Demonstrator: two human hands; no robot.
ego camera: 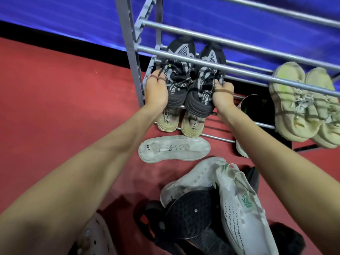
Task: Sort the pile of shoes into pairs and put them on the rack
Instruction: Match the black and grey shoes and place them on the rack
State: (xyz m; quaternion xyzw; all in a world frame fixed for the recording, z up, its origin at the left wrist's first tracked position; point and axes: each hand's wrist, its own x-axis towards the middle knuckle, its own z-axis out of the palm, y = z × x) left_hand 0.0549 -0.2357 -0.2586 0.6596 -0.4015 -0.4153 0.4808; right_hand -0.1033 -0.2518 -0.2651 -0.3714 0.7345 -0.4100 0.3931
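Observation:
A pair of black-and-grey sneakers sits side by side on a middle shelf of the grey metal rack (pixel 185 43), heels toward me. My left hand (pixel 156 91) grips the left black sneaker (pixel 178 70) at its heel side. My right hand (pixel 221 93) grips the right black sneaker (pixel 204 83) the same way. Below them, on the lowest shelf, a beige pair (pixel 181 122) shows only its heels. A pale yellow-green pair (pixel 303 103) rests on the same middle shelf to the right.
On the red floor lies a white shoe, sole up (pixel 173 149). Nearer me a pile holds white sneakers with green marks (pixel 239 205), a black sole (pixel 189 216) and a perforated clog (pixel 93 238). A dark shoe (pixel 255 109) sits low in the rack. A blue wall stands behind.

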